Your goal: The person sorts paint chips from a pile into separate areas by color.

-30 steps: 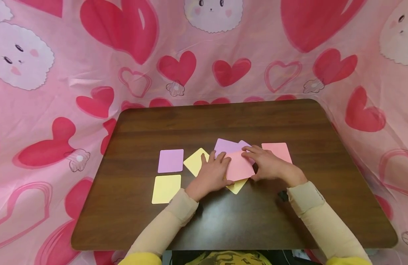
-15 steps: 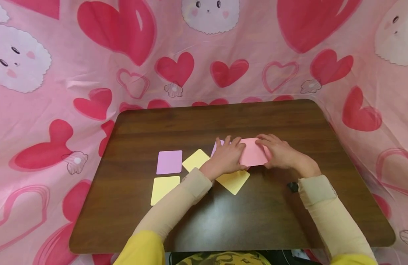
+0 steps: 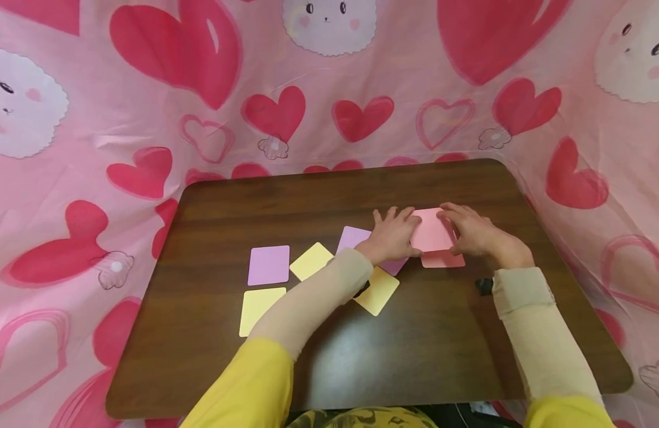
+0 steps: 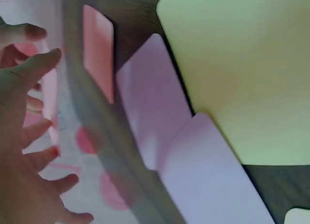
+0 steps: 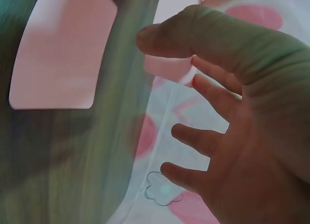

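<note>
Both hands hold a square pink card (image 3: pixel 432 229) up by its sides, above the right half of the table. My left hand (image 3: pixel 392 235) grips its left edge, thumb at the near corner and fingers toward the far one. At the opposite edge, my right hand (image 3: pixel 473 235) has thumb and fingertips on the card, the other fingers spread. A second pink card (image 3: pixel 443 260) lies on the table, partly hidden under the held one. Just left of it are two overlapping purple cards (image 4: pixel 150 98) and a yellow card (image 3: pixel 379 292), partly covered by the left forearm.
Farther left lie a tilted yellow card (image 3: pixel 311 261), a flat purple card (image 3: pixel 269 266) and another yellow card (image 3: pixel 260 308) partly behind the left sleeve. The dark wooden table (image 3: pixel 415 356) has rounded corners. A pink heart-print cloth (image 3: pixel 212 137) surrounds it.
Both hands have carried the pink card to the right and farther back, from over the purple and yellow cards to over the other pink card. The purple cards show more now.
</note>
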Motion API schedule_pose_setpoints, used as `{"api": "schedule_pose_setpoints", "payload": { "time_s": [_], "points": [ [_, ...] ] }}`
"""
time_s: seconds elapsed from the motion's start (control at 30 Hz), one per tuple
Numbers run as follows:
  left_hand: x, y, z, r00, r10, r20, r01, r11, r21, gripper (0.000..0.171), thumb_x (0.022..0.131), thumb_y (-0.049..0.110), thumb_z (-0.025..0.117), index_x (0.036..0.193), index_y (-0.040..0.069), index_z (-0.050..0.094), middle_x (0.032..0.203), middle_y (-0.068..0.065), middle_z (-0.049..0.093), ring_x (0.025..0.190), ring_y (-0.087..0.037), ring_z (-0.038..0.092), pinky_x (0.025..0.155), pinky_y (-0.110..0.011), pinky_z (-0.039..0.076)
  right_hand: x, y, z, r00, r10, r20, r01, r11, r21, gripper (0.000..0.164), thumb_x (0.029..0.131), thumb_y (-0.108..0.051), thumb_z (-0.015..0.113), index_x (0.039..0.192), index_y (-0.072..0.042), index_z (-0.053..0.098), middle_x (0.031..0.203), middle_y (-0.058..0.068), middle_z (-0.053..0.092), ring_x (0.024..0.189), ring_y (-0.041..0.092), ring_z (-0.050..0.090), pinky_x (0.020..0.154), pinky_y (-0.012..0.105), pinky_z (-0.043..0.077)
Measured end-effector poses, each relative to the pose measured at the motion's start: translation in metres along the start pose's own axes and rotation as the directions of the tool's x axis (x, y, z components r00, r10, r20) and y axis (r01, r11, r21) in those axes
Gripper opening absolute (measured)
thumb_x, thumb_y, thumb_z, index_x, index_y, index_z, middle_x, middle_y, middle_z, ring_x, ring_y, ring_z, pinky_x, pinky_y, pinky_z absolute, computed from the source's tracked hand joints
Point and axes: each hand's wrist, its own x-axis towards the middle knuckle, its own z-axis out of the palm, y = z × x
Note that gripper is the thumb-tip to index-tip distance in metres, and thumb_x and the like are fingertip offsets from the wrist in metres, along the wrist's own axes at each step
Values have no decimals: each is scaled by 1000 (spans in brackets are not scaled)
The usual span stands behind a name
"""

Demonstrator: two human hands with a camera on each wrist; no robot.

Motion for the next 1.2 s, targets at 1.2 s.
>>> {"api": "schedule_pose_setpoints", "payload": {
  "time_s": [1.2],
  "points": [
    [30, 26, 49, 992, 13, 129, -12, 1000, -11, 79, 78, 74, 70, 143, 32, 52, 156, 8, 43, 147, -34, 27, 111, -69, 21, 1, 56, 39, 993, 51, 110, -64, 990, 125, 80, 71, -1, 83, 143, 4, 48, 158, 30, 28, 141, 56, 24, 111, 71, 21]
  ]
}}
